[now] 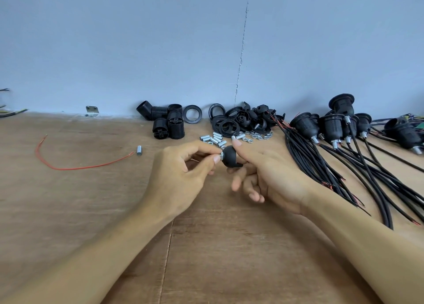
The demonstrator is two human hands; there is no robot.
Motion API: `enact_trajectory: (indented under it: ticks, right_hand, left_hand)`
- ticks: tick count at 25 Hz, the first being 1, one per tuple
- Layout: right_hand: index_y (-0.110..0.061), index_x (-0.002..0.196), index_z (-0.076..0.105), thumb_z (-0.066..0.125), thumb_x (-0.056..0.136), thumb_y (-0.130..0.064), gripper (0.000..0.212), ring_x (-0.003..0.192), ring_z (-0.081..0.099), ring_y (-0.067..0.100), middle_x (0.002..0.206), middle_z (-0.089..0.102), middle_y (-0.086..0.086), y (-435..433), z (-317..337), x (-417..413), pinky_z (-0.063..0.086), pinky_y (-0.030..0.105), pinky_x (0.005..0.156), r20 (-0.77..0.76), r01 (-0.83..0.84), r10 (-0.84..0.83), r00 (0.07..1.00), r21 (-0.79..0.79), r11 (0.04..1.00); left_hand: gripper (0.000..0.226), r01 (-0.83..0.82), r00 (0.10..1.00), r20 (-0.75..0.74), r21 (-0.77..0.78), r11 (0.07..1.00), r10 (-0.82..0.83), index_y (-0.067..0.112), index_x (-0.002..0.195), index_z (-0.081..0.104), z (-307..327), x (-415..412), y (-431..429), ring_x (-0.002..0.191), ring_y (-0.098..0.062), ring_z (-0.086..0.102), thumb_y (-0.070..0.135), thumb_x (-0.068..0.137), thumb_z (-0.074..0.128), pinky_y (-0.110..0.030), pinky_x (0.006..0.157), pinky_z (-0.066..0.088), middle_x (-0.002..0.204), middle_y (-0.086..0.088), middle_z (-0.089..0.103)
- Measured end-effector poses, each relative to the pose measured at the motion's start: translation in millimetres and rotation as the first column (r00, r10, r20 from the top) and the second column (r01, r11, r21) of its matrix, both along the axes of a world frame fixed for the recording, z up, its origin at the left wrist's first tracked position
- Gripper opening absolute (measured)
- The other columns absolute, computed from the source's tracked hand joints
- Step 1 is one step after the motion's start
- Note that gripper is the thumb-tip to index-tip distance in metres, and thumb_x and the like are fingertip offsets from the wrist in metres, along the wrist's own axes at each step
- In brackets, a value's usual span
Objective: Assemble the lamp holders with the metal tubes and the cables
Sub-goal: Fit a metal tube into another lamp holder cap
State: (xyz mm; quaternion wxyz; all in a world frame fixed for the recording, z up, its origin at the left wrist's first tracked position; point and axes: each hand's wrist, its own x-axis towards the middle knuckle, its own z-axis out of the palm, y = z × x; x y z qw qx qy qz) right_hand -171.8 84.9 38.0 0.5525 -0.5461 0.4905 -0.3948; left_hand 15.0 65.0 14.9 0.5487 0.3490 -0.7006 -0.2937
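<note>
Head view.

- Centre of frame: black domed lamp holder cap [231, 159] held by right hand [273, 179]. Index finger laid over its top, other fingers curled beneath.
- Silver metal part [222, 156] at cap's left end, tube or nut not told, pinched narrowly between thumb and forefinger of left hand [181, 168].
- Just above hands: loose metal tubes [215, 139] and nuts [259, 136] heaped on wooden table [91, 212].
- Upper centre: threaded holder bodies [168, 123] and black rings [226, 122] against wall.
- Right: assembled holders [332, 124], with black cables [358, 179] fanned toward lower right.
- Left: red wire [68, 167], with single tube [139, 150] set beside its end.
</note>
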Motion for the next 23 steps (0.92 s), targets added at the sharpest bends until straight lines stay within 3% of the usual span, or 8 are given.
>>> enact_trajectory:
  ticks: [2,6,9,13,15,17,21,23]
  right_hand:
    - [-0.010,0.084,0.061,0.056,0.088,-0.065,0.056,0.035,0.044,0.017,0.059,0.061,0.011,-0.6,-3.3,4.0,0.031,0.020,0.036,-0.012,0.101,-0.101,0.995,0.005,0.995]
    - [-0.011,0.094,0.061,0.062,0.096,-0.043,0.032,0.051,0.052,0.016,0.074,0.064,0.002,-4.4,-6.9,4.4,0.041,0.025,0.046,0.129,0.201,-0.183,0.975,-0.141,0.969]
    - [-0.007,0.091,0.066,0.055,0.097,-0.051,0.046,0.054,0.054,0.017,0.079,0.065,0.007,-4.9,-5.7,4.3,0.043,0.028,0.048,0.092,0.168,-0.155,0.984,-0.160,0.973]
    - [0.001,0.098,0.065,0.058,0.081,-0.067,0.070,0.048,0.048,0.017,0.074,0.060,0.011,-2.5,-1.0,0.4,0.037,0.025,0.042,0.086,0.088,-0.079,0.993,-0.104,0.991]
    - [0.004,0.096,0.061,0.062,0.081,-0.060,0.066,0.046,0.042,0.015,0.075,0.054,0.016,-1.2,-0.7,-2.1,0.031,0.022,0.040,0.004,0.047,-0.047,0.999,-0.160,0.986]
    - [0.006,0.090,0.060,0.059,0.087,-0.057,0.064,0.041,0.036,0.012,0.065,0.054,0.010,-0.8,-2.1,-3.3,0.026,0.020,0.039,-0.034,0.056,-0.062,0.997,-0.174,0.983]
    - [-0.012,0.066,0.064,0.056,0.090,-0.063,0.056,0.034,0.028,0.011,0.051,0.041,-0.001,-1.3,-2.5,-1.7,0.019,0.017,0.039,-0.025,0.103,-0.103,0.994,-0.030,0.994]
    - [-0.013,0.065,0.060,0.056,0.091,-0.062,0.056,0.034,0.028,0.011,0.051,0.040,-0.001,-1.0,-1.8,-0.1,0.019,0.017,0.039,-0.022,0.112,-0.112,0.993,0.007,0.994]
  left_hand:
    - [0.028,0.009,1.000,0.015,-0.029,1.000,-0.009,0.031,0.089,0.077,-1.3,-3.2,3.2,0.069,-0.011,0.073,0.004,0.087,0.076,-0.025,0.069,0.059,0.079,0.011,0.076]
    - [0.027,-0.017,1.000,0.010,-0.079,0.997,0.018,0.033,0.089,0.077,-3.1,-6.4,5.5,0.069,-0.011,0.073,0.007,0.086,0.076,-0.025,0.070,0.060,0.076,0.011,0.075]
    - [0.029,-0.058,0.998,-0.010,-0.074,0.996,0.058,0.035,0.088,0.077,-3.0,-5.5,4.4,0.070,-0.014,0.073,0.006,0.087,0.077,-0.028,0.071,0.060,0.075,0.007,0.074]
    - [0.030,-0.078,0.996,-0.041,-0.022,0.997,0.077,0.034,0.085,0.075,-0.7,-3.6,0.9,0.068,-0.010,0.072,0.004,0.088,0.075,-0.021,0.070,0.058,0.076,0.008,0.075]
    - [0.028,-0.082,0.996,-0.033,-0.021,0.996,0.081,0.033,0.085,0.075,0.0,-3.6,0.6,0.067,-0.010,0.072,0.005,0.089,0.075,-0.022,0.070,0.059,0.074,0.007,0.075]
    - [0.025,-0.065,0.997,-0.032,-0.027,0.998,0.064,0.030,0.087,0.076,-0.4,-4.2,1.9,0.066,-0.011,0.073,0.005,0.089,0.075,-0.024,0.070,0.060,0.074,0.006,0.075]
    - [0.015,-0.060,0.997,0.033,-0.135,0.989,0.065,0.030,0.090,0.077,-1.7,-5.8,6.7,0.067,-0.011,0.072,0.015,0.087,0.074,-0.027,0.068,0.060,0.075,0.010,0.074]
    - [0.014,-0.083,0.991,0.086,-0.226,0.971,0.104,0.029,0.094,0.075,-1.8,-6.0,7.3,0.067,-0.008,0.071,0.018,0.086,0.073,-0.027,0.067,0.058,0.075,0.016,0.072]
